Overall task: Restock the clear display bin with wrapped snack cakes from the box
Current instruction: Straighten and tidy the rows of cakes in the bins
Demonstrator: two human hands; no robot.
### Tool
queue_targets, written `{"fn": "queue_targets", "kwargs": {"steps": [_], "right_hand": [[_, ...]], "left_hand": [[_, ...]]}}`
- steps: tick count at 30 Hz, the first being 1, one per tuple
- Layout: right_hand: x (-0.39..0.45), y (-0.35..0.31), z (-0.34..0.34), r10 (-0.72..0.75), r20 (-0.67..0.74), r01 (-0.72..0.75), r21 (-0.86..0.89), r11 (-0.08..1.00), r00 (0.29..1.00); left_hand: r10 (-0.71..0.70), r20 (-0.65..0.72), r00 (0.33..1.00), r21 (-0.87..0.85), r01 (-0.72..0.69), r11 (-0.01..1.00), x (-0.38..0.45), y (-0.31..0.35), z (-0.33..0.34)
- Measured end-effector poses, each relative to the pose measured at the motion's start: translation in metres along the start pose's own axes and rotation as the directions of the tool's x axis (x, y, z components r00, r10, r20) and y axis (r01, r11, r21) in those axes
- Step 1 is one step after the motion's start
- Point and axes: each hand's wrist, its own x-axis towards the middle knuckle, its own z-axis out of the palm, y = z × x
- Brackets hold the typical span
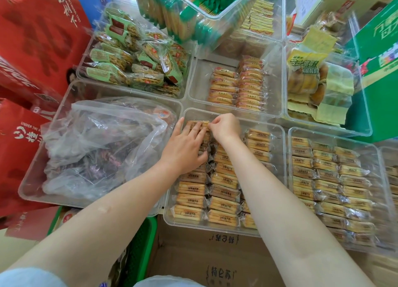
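At frame centre, the right hand [226, 127] pinches the end of a wrapped snack cake [197, 123] with curled fingers, while the left hand [187, 148] lays straight fingers flat on the same cake. It sits at the far end of the clear display bin [277, 131], atop rows of cakes. A cardboard box [193, 256] lies at bottom centre.

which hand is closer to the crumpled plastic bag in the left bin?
Left. The left hand rests on the snack cakes beside the plastic bag; the right hand, pinching a cake at the far row, is farther right.
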Motion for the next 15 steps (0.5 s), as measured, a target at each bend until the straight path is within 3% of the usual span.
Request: {"fn": "queue_targets", "kwargs": {"steps": [3, 5, 9, 11, 15], "right_hand": [[-0.003, -0.002, -0.004, -0.051, 0.032, 0.055, -0.139, 0.989, 0.998], [-0.007, 0.003, -0.012, -0.106, 0.057, 0.113, -0.140, 0.984, 0.993], [-0.024, 0.035, -0.033, -0.157, -0.194, 0.159, -0.003, 0.987, 0.968], [-0.034, 0.055, -0.038, -0.189, -0.241, 0.180, -0.060, 0.982, 0.952], [-0.052, 0.082, -0.033, -0.284, 0.004, 0.265, -0.376, 0.888, 0.959]], "left_hand": [[-0.002, 0.025, 1.000, 0.026, 0.001, 1.000, 0.000, 0.001, -0.002], [-0.003, 0.035, 0.999, 0.030, 0.002, 1.000, 0.000, 0.001, -0.003], [-0.006, 0.051, 0.999, 0.040, 0.004, 0.999, 0.000, -0.001, -0.006], [-0.009, 0.041, 0.999, 0.016, 0.008, 1.000, 0.000, 0.000, -0.006], [-0.056, 0.073, 0.996, 0.046, 0.053, 0.998, 0.006, 0.006, -0.008]]}}
